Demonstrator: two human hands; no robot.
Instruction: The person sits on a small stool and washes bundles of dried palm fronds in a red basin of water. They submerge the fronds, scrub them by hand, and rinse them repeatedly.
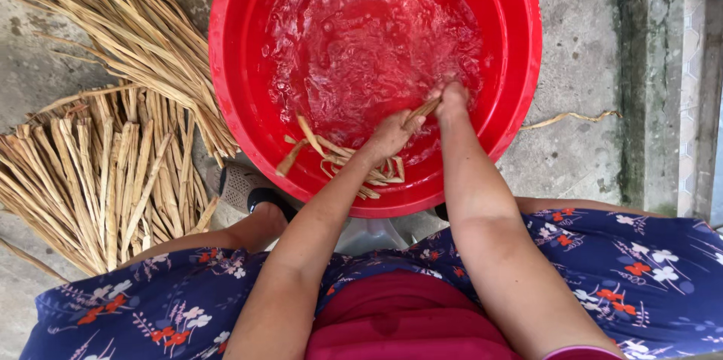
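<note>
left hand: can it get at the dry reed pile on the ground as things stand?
Probably yes. The left hand is shut on wet strips inside the red basin, but the dry reed pile lies on that side with only the basin rim between.

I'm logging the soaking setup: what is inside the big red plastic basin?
The big red plastic basin holds rippling water, tan dried plant strips and both hands, left hand and right hand, gripping strips. The basin bottom is blurred by ripples.

Soft daylight, perhaps slight motion blur
</note>
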